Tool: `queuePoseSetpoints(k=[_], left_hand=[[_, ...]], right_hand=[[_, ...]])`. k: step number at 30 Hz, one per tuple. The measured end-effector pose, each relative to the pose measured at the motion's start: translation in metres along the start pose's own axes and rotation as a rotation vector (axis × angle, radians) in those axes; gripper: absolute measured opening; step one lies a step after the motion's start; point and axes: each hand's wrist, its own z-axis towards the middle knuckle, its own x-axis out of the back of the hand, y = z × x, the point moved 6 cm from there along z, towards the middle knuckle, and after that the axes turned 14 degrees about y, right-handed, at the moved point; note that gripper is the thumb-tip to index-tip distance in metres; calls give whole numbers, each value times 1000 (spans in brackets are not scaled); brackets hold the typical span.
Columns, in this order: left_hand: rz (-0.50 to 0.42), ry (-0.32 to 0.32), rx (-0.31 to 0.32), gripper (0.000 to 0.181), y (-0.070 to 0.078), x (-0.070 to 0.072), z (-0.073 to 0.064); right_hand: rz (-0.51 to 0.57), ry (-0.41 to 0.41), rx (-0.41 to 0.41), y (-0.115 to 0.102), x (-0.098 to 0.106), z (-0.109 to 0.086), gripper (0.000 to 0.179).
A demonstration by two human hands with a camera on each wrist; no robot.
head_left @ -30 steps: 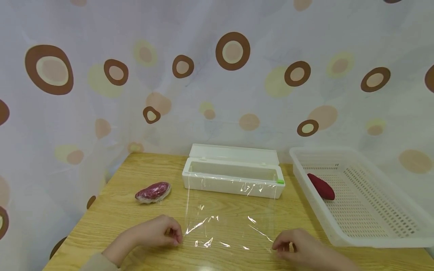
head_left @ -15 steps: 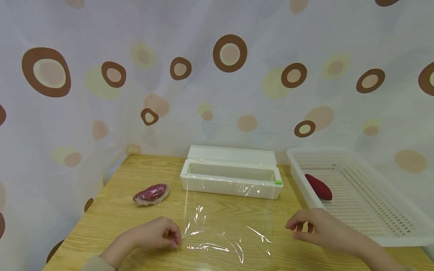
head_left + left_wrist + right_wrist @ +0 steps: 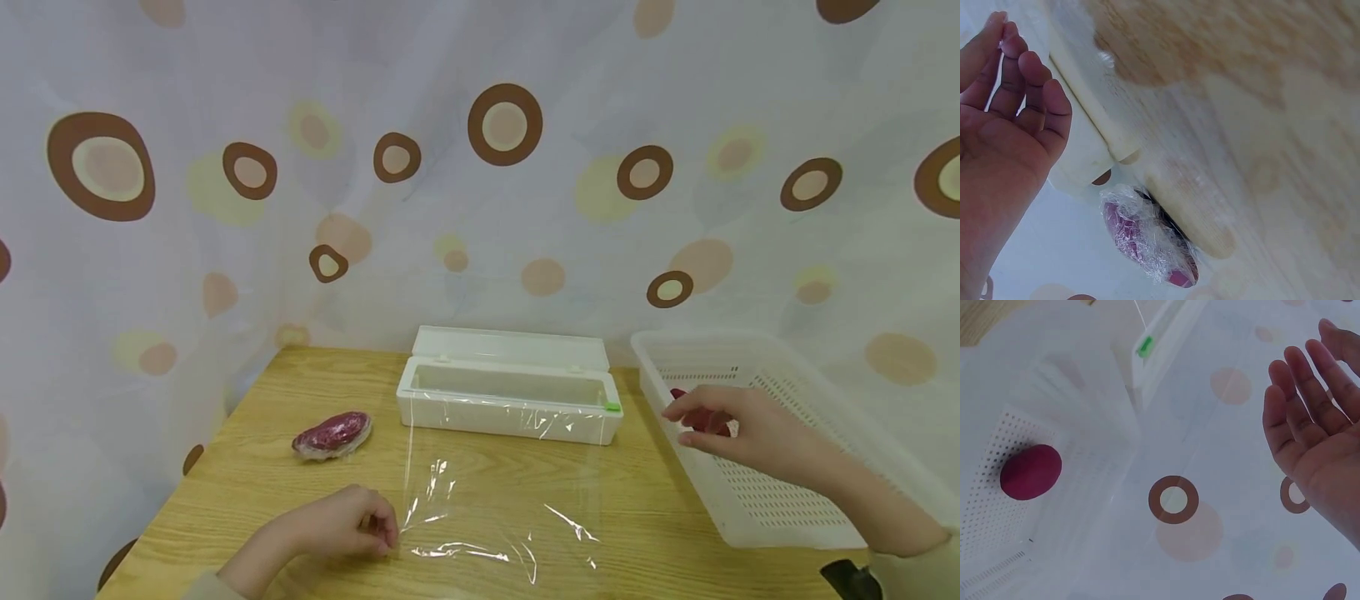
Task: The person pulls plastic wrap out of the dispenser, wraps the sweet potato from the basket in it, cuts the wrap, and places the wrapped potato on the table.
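My left hand (image 3: 341,523) pinches the near left corner of a clear sheet of cling film (image 3: 502,492) between thumb and fingertips. The film runs out of a white cling film dispenser (image 3: 510,419) with its lid raised, and lies creased toward the front. My right hand (image 3: 761,433) hovers with loosely bent fingers over the left side of a white plastic basket (image 3: 787,512), holding nothing. Beneath it, partly hidden in the head view, a purple-red sweet potato (image 3: 1030,472) lies in the basket. A second sweet potato (image 3: 332,435), wrapped in film, rests on the table left of the dispenser.
The wooden table (image 3: 645,517) ends at a patterned curtain (image 3: 495,233) behind and at the left. A green cutter slider (image 3: 612,407) sits at the dispenser's right end. The basket's left wall stands right of the dispenser.
My right hand has let go of the film's right corner and moved right and up over the basket. The film's right side has slackened. My left hand keeps its grip in place.
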Motion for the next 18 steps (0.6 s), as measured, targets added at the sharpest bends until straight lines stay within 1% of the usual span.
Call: queuePoseSetpoints(k=[5, 10, 13, 16, 18], left_hand=[[4, 7, -15, 8, 1, 0, -1], [0, 16, -20, 8, 5, 2, -3], [-19, 22, -11, 7, 5, 3, -3], [-48, 23, 6, 2, 3, 3, -2], [-60, 26, 9, 2, 2, 3, -2]], right_hand=[[-73, 83, 26, 16, 12, 12, 33], [-125, 116, 17, 35, 18, 21, 32], [-132, 122, -14, 48, 20, 26, 29], [-142, 128, -67, 63, 22, 29, 25], [-157, 128, -110, 74, 24, 31, 23]])
